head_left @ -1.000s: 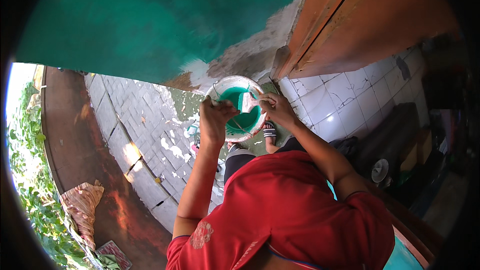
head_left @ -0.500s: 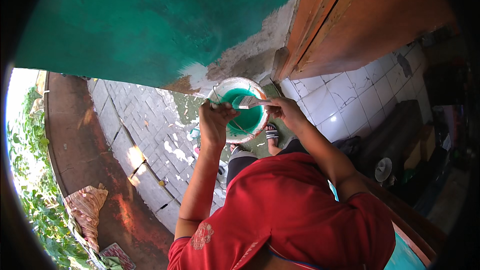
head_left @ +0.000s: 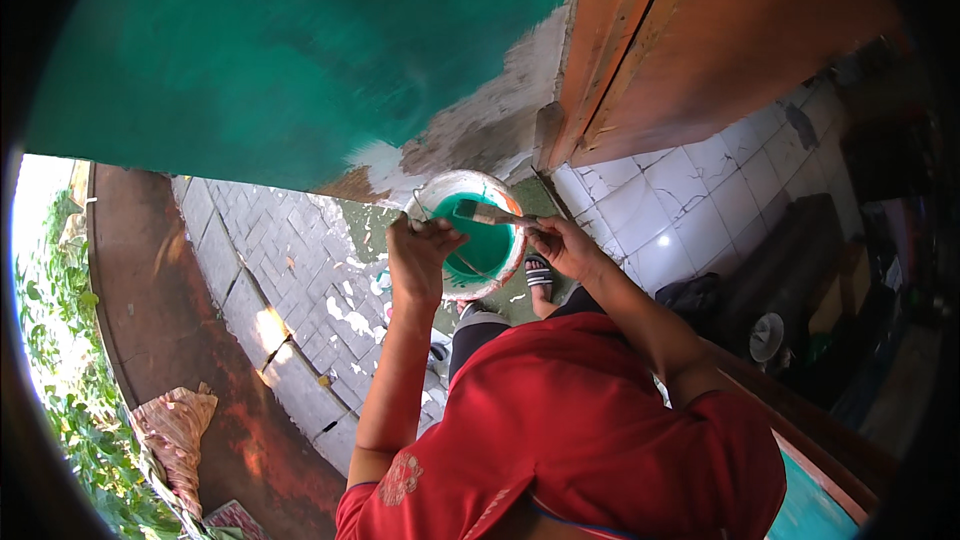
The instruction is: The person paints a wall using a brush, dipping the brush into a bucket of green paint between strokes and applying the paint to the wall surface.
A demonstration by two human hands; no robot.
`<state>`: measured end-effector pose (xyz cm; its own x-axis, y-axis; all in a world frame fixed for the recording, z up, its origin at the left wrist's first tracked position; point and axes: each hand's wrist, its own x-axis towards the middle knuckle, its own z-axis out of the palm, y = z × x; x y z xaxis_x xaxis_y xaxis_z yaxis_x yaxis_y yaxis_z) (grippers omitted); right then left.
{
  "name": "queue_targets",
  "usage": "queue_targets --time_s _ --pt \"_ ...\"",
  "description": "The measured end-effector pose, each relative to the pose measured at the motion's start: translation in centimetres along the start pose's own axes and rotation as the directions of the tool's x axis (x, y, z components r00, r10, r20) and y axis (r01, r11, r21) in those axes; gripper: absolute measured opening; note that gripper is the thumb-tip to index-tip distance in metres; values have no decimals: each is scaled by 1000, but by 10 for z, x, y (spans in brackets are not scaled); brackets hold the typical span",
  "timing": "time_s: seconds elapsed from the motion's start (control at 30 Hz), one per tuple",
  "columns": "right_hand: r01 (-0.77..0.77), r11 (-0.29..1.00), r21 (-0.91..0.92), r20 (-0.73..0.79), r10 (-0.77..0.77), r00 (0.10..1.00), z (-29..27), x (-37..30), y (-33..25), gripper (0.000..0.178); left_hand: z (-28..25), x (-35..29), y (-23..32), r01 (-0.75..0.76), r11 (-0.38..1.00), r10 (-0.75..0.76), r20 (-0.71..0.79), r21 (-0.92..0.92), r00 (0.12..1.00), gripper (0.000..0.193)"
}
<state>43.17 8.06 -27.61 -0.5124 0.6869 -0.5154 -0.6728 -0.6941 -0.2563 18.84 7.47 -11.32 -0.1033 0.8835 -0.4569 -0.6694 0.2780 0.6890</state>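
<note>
Green wall (head_left: 300, 50), wooden door (head_left: 740, 30), crumpled cloth (head_left: 175, 430), sandal (head_left: 540, 275).

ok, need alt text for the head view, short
Seen from above, a person in a red shirt holds a white bucket of green paint in the left hand and rests a paintbrush across its rim with the right hand. Ahead is a wall painted partly green, beside an orange door frame and white floor tiles.
</note>
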Motion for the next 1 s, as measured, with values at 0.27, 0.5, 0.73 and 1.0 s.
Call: queue_targets --time_s 0.27,0.5,0.73,1.0 --pt "232 937 -260 80 -218 973 40 -26 -22 30 -9 4 -4 5 1000 -6 -37 -13 999 29" --pt "500 683 -532 -35 -608 793 38 -5 -71 31 -27 -5 -5 -6 1000 4 -88 -19 996 30" --pt "553 639 -535 -154 -717 679 17 63 -120 22 -47 -14 -4 -25 999 20 -175 -30 984 31" --pt "612 544 -574 -104 -790 604 63 66 -147 23 -77 -24 5 -39 998 25 -278 -47 960 33"
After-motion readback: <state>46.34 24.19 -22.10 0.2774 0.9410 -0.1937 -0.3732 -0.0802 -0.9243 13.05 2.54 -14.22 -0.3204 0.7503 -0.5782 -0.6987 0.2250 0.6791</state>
